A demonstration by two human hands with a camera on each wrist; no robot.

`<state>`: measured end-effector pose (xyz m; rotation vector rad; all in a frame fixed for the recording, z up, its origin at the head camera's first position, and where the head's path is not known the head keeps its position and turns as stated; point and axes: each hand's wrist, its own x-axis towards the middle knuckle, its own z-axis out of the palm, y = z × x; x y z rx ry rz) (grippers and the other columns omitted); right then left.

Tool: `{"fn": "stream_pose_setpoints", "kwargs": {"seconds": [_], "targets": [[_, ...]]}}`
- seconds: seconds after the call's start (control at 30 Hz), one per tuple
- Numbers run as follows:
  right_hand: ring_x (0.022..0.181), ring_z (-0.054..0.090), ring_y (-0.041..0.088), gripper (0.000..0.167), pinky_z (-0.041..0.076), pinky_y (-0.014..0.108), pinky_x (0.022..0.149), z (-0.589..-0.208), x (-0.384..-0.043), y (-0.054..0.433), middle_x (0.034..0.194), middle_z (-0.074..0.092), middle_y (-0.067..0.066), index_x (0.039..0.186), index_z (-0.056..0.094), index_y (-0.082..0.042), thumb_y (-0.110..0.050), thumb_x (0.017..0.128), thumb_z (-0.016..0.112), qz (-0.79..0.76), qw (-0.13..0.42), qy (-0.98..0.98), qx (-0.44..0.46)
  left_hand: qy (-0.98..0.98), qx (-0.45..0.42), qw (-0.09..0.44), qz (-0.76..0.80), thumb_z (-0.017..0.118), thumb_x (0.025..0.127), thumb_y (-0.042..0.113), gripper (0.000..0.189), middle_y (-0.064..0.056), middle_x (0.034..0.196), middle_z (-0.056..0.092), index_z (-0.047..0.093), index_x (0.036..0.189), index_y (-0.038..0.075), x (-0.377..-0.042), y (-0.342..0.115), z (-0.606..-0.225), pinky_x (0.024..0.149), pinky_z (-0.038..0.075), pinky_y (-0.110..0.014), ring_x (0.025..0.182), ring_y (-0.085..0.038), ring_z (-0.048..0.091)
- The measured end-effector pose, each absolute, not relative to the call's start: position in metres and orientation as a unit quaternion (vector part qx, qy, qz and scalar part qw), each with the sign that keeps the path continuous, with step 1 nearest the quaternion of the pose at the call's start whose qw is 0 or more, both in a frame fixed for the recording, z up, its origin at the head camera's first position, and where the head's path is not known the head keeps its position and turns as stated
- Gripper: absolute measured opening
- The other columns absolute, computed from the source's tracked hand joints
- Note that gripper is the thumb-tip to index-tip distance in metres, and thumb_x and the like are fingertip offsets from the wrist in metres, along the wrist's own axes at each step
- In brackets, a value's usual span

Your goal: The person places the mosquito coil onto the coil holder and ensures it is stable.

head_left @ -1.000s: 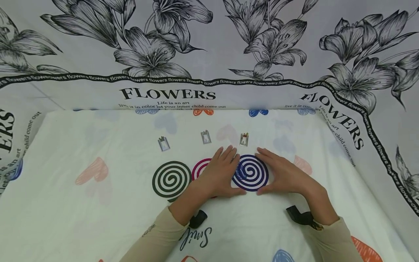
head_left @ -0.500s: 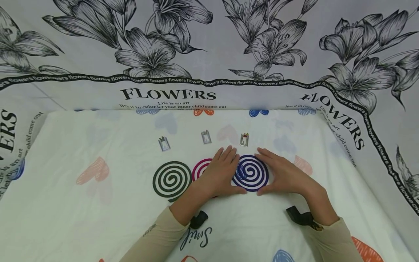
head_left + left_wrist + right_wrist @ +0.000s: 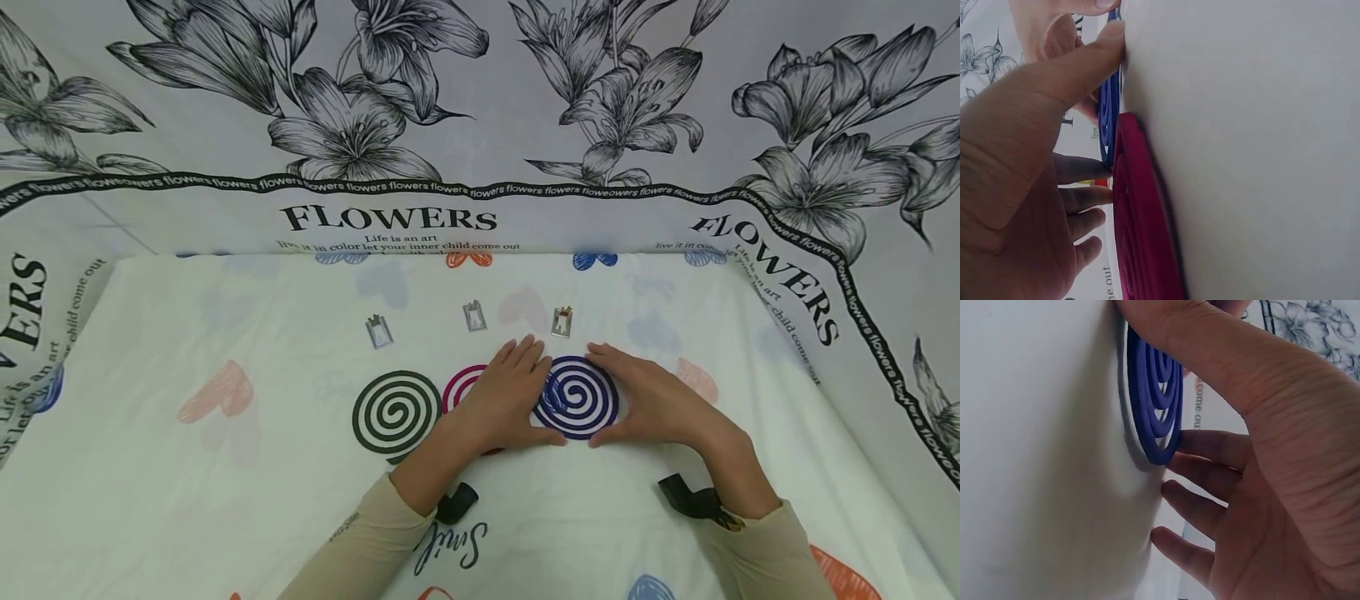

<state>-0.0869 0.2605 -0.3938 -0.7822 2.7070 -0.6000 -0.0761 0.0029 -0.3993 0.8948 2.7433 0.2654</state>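
Observation:
A blue mosquito coil (image 3: 576,398) lies flat on the white cloth, framed by both hands. My left hand (image 3: 506,400) rests along its left side, thumb by the near rim, and covers much of a magenta mosquito coil (image 3: 1138,212). At the blue coil's right side, my right hand (image 3: 652,400) spreads its thumb and fingers along the rim. The right wrist view shows fairly straight fingers (image 3: 1210,447), the uppermost touching the blue coil's edge. A dark green mosquito coil (image 3: 397,412) lies left of the magenta one, partly behind my left forearm.
Beyond the coils lie three small metal coil stands: a left one (image 3: 379,331), a middle one (image 3: 475,316) and a right one (image 3: 562,322). The white cloth (image 3: 150,500) with printed hearts covers the table. A flower-print curtain (image 3: 510,108) hangs at the back.
Both hands keep their places at the blue coil. The whole head view has shifted slightly; nothing on the cloth has visibly moved.

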Motion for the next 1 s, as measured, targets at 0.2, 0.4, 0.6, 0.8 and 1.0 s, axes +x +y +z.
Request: {"fn": "stream_pose_setpoints", "kwargs": {"seconds": [0.2,0.4,0.6,0.8,1.0], "targets": [[0.147,0.053,0.041,0.115,0.047,0.060,0.117,-0.391,-0.085,0.262,0.162,0.051,0.017,0.157,0.046,-0.002,-0.050,0.067,0.099,-0.213,0.128,0.933,-0.259,0.936,0.305,0.136,0.111,0.076,0.085,0.071,0.110,-0.011,0.176,0.029,0.034,0.165,0.009,-0.081,0.002,-0.400,0.138,0.015,-0.045,0.168,-0.029,0.017],[0.138,0.060,0.033,0.113,0.051,0.056,0.114,-0.388,-0.088,0.261,0.154,0.059,0.013,0.156,0.047,-0.005,-0.054,0.068,0.098,-0.229,0.123,0.934,-0.245,0.934,0.306,0.116,0.147,0.083,0.080,0.068,0.108,-0.009,0.166,0.045,0.042,0.160,0.009,-0.091,0.000,-0.399,0.138,0.017,-0.046,0.163,-0.028,0.030],[0.129,0.064,0.029,0.111,0.054,0.054,0.109,-0.384,-0.093,0.260,0.144,0.064,0.011,0.156,0.047,-0.007,-0.055,0.069,0.097,-0.237,0.113,0.934,-0.241,0.936,0.301,0.099,0.151,0.085,0.080,0.062,0.104,-0.009,0.151,0.058,0.044,0.158,0.008,-0.097,0.000,-0.390,0.134,0.028,-0.044,0.146,-0.026,0.049],[0.125,0.065,0.028,0.111,0.055,0.053,0.108,-0.379,-0.099,0.262,0.139,0.064,0.011,0.158,0.045,-0.006,-0.052,0.071,0.097,-0.232,0.114,0.937,-0.236,0.935,0.292,0.102,0.172,0.089,0.080,0.057,0.105,-0.010,0.148,0.059,0.042,0.159,0.008,-0.103,0.003,-0.378,0.124,0.044,-0.043,0.138,-0.026,0.053],[0.118,0.064,0.029,0.113,0.057,0.055,0.105,-0.376,-0.111,0.260,0.140,0.059,0.017,0.162,0.036,-0.002,-0.041,0.075,0.097,-0.268,0.122,0.926,-0.236,0.937,0.262,0.110,0.202,0.091,0.078,0.055,0.108,-0.011,0.149,0.057,0.039,0.161,0.008,-0.110,0.005,-0.372,0.122,0.046,-0.046,0.137,-0.027,0.055]]}}
